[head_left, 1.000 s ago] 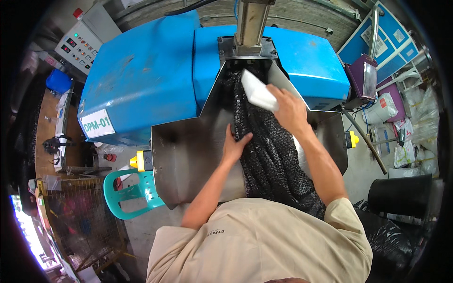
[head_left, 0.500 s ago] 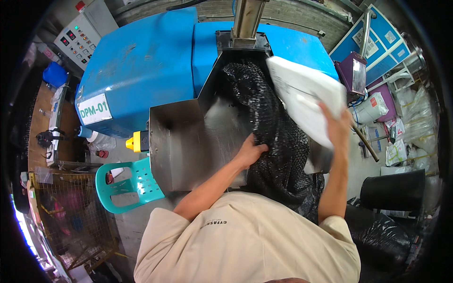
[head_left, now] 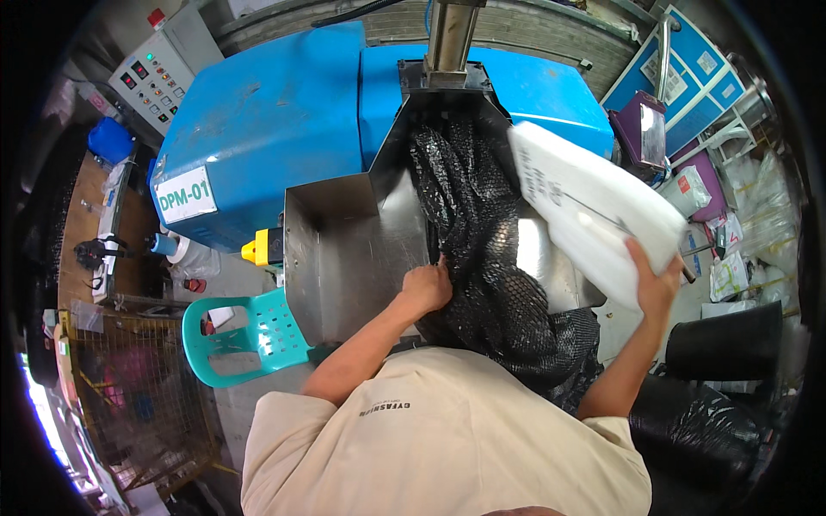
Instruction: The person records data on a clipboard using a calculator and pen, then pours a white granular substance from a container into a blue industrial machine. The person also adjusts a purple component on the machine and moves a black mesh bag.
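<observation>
Black bubble wrap (head_left: pixel 486 301) runs in a crumpled length from the narrow end of the metal hopper (head_left: pixel 335 275), over its right part and down to my waist. Its left edge is gripped in the closed fingers of my left hand (head_left: pixel 428 288), low over the hopper. Farther right, my right hand (head_left: pixel 656 279) has hold of a white foam-like slab (head_left: pixel 594 206) by its near right edge. The slab is tilted, with a dark slit and handwriting on its face. It covers part of the hopper's right side.
Behind the hopper stands a blue machine (head_left: pixel 267 129) with an upright metal column (head_left: pixel 449 43). A green plastic chair (head_left: pixel 249 340) is at the left, beside a yellow-capped part (head_left: pixel 258 250). At right are a black bin (head_left: pixel 724 341) and a full black bag (head_left: pixel 697 426).
My right hand has carried the white slab to the right and nearer. My left hand, still on the bubble wrap, has shifted slightly left, and the wrap's folds have moved.
</observation>
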Action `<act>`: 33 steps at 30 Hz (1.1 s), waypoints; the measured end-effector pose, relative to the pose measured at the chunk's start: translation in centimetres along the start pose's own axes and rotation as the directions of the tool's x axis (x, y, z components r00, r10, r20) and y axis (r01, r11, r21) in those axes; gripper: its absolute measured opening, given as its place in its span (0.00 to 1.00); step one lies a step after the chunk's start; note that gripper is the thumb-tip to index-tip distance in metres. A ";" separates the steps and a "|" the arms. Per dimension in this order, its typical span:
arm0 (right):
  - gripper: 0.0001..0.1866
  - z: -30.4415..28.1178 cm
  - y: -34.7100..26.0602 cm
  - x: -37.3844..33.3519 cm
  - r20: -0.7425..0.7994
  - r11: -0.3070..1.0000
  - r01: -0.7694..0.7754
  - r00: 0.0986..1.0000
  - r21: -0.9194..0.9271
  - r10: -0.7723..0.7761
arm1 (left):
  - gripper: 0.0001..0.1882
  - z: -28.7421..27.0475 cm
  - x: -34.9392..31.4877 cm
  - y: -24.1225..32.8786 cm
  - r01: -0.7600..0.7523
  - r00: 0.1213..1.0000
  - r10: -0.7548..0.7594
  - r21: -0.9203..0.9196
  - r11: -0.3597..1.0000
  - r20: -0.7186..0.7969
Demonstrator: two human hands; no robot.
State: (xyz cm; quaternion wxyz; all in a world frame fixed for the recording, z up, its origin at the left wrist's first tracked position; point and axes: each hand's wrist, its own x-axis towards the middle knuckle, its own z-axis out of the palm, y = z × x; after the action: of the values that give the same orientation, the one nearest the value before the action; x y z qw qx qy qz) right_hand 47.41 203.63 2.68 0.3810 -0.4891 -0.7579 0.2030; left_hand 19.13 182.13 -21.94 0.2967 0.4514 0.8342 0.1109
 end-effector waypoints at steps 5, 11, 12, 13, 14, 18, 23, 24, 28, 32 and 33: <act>0.33 8.9 -8.2 -0.1 0.354 0.707 0.706 0.673 -0.043 -0.649 | 0.34 0.2 -1.6 -1.6 0.012 0.997 -0.010 0.023 1.000 -0.073; 0.26 19.7 -9.7 0.9 0.583 0.433 0.894 0.415 -0.118 -0.698 | 0.49 -1.0 -4.3 -0.4 0.021 0.988 -0.047 -0.173 0.985 -0.148; 0.28 21.4 -9.5 1.1 0.595 0.431 0.896 0.407 -0.111 -0.693 | 0.53 -1.2 -4.8 -0.5 0.027 0.989 -0.059 -0.225 0.974 -0.138; 0.29 23.2 -9.0 1.4 0.607 0.429 0.897 0.400 -0.105 -0.687 | 0.55 -1.5 -5.1 -0.6 0.047 0.989 -0.081 -0.250 0.967 -0.127; 0.31 25.0 -8.5 1.5 0.619 0.426 0.900 0.388 -0.094 -0.683 | 0.58 -1.8 -5.5 -0.9 0.073 0.987 -0.109 -0.276 0.958 -0.118; 0.28 30.4 -6.7 1.6 0.558 0.471 0.865 0.482 -0.176 -0.676 | 0.62 -1.2 -6.0 -2.8 0.046 0.971 -0.123 -0.349 0.936 -0.203; 0.26 34.1 -2.0 -3.0 0.604 0.384 0.911 0.392 -0.150 -0.694 | 0.62 0.7 -4.2 -3.9 0.000 0.971 -0.102 -0.429 0.903 -0.215; 0.27 33.9 -1.5 -3.7 0.638 0.407 0.905 0.385 -0.122 -0.666 | 0.61 0.8 -4.0 -3.7 -0.014 0.972 -0.088 -0.429 0.903 -0.216; 0.28 30.6 0.0 -2.2 0.417 0.624 0.781 0.575 -0.022 -0.704 | 0.53 1.0 -3.6 -2.8 -0.036 0.987 -0.037 -0.437 0.899 -0.158; 0.35 23.3 -4.6 3.0 0.425 0.704 0.705 0.663 -0.081 -0.616 | 0.44 2.4 -3.0 -3.3 -0.074 0.986 -0.004 -0.453 0.889 -0.169; 0.34 21.7 -5.7 4.3 0.428 0.692 0.713 0.663 -0.111 -0.614 | 0.42 2.3 -3.0 -3.2 -0.068 0.985 -0.012 -0.447 0.892 -0.173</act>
State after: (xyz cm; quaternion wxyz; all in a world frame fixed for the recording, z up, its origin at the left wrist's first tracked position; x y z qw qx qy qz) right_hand 26.22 206.41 -5.49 0.2140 -0.1768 -0.9603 0.0290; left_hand 19.58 177.71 -24.08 0.3190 0.3711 0.8014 0.3439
